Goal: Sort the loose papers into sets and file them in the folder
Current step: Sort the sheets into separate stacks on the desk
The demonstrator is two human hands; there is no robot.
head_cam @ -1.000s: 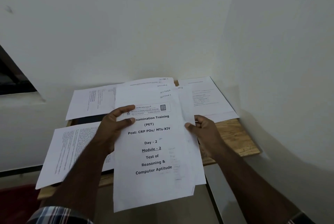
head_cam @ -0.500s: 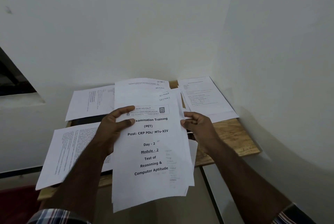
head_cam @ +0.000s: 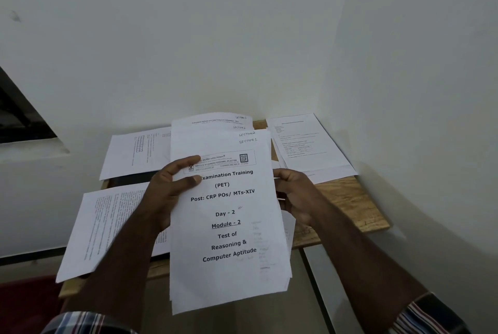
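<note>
A stack of white printed sheets is held upright in front of me, above the small wooden table. Its top page reads "Examination Training (PET)". My left hand grips the stack's left edge, thumb on the front. At the right edge my right hand holds the sheets, fingers curled behind them. Handwritten section labels show on the staggered top corners. Other loose papers lie on the table: one at the back left, one at the front left, a small pile at the back right. A dark flat item, perhaps the folder, peeks out under the left papers.
The table stands in a corner between two white walls. A dark window opening is at the left. Red flooring shows at the lower left, and a pale floor below the table's front edge.
The sheets that fanned out to the right have been squared into one tighter stack. My right hand moved left and up against the stack's right edge.
</note>
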